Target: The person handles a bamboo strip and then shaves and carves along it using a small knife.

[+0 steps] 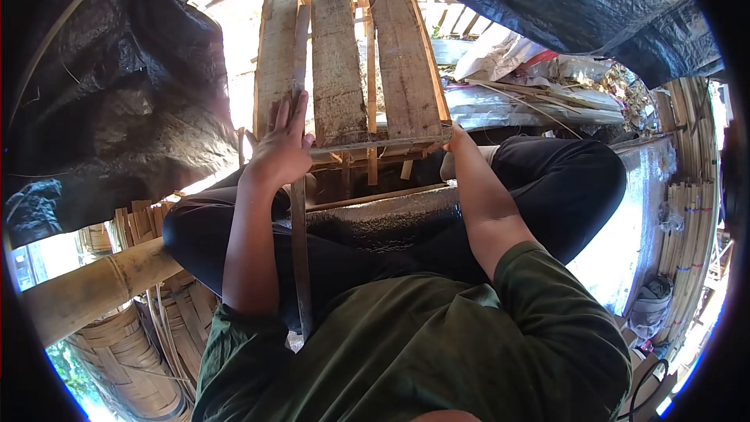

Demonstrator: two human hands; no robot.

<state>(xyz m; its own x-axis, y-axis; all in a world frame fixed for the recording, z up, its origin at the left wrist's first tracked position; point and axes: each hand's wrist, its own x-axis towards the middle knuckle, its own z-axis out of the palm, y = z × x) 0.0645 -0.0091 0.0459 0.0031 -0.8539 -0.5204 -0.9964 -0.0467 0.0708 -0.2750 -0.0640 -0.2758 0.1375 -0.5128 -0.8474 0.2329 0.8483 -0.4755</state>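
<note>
My left hand [280, 158] lies over a long narrow strip [300, 242], fingers outstretched; the strip runs along the open gap between two planks [337, 62] and down to my shirt [414, 344]. My right hand [455, 139] meets the slatted wooden frame's [383, 143] near right corner, its grip hidden.
</note>
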